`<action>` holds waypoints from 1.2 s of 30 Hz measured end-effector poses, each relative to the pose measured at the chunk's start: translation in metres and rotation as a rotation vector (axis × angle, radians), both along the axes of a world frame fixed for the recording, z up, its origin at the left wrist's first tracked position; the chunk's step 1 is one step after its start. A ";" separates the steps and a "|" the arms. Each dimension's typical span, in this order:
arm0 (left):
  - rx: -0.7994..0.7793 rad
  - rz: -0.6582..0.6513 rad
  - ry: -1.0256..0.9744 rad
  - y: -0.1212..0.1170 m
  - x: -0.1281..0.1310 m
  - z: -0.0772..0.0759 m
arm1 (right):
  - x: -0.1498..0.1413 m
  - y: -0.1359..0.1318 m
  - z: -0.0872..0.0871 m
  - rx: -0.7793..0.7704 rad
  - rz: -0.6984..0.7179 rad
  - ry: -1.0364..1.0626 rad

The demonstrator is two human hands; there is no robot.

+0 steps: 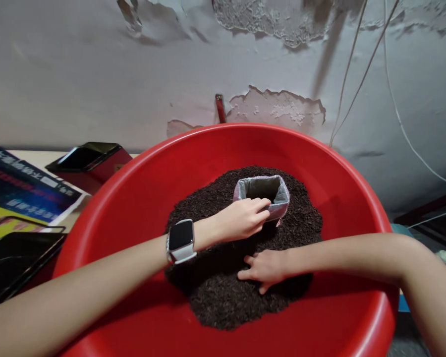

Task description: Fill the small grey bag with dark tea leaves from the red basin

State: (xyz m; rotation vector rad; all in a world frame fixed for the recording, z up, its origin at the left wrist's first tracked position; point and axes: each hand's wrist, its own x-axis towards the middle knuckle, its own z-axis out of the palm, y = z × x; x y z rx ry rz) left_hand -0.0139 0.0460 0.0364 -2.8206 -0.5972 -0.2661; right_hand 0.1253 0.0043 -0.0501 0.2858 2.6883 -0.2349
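Note:
A big red basin [134, 198] fills the middle of the view and holds a heap of dark loose tea leaves [215, 292]. A small open foil pouch [278, 196] stands upright in the heap, its mouth facing up. My left hand [241, 218], a white smartwatch [181, 240] on its wrist, grips the near rim of the pouch with its fingers closed. My right hand [265, 267] lies on the leaves just in front of the pouch, fingers partly dug in and spread.
A red box with a black lid [89, 161] sits at the left behind the basin. A printed poster [18, 193] and a black tray [11, 263] lie further left. Peeling wall and thin cables [394, 109] stand behind.

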 end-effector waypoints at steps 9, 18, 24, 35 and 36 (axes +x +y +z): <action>0.123 0.039 -0.014 -0.004 -0.002 0.016 | -0.007 -0.001 0.038 0.029 0.086 0.055; -0.182 0.762 -0.022 0.036 -0.041 0.052 | 0.004 0.042 0.122 0.343 -0.376 0.522; -0.428 1.030 0.129 0.087 -0.081 0.016 | 0.028 0.087 0.124 0.348 -0.661 0.580; -0.708 1.131 0.350 0.094 -0.108 -0.067 | 0.100 0.147 0.101 0.341 -1.155 0.116; -0.711 1.133 0.359 0.093 -0.108 -0.072 | 0.108 0.150 0.097 0.313 -1.168 0.064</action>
